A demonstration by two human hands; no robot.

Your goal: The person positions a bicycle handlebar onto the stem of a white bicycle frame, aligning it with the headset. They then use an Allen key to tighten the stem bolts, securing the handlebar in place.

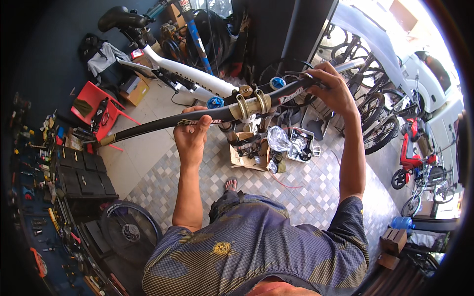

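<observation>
A black bicycle handlebar [153, 125] with bare, pale-marked ends spans the view, rising slightly to the right. Two gold clamps [242, 106] hold its middle above the fork of a white bicycle frame [197, 79]. My left hand [190, 140] grips the bar left of the clamps, thumb up and fingers behind it. Farther right, my right hand [335, 91] closes round the bar with bent fingers. A thin dark piece sticks out leftward by its fingertips; I cannot make out its kind. Blue round caps [215, 102] top the fork legs.
Under the bar, an open cardboard box [249, 157] and a parts tray [300, 144] sit on the tiled floor. A red chair [101, 111] stands left, above a tool-covered bench [81, 167] and a loose wheel [131, 232]. Several bicycles [377, 113] line the right.
</observation>
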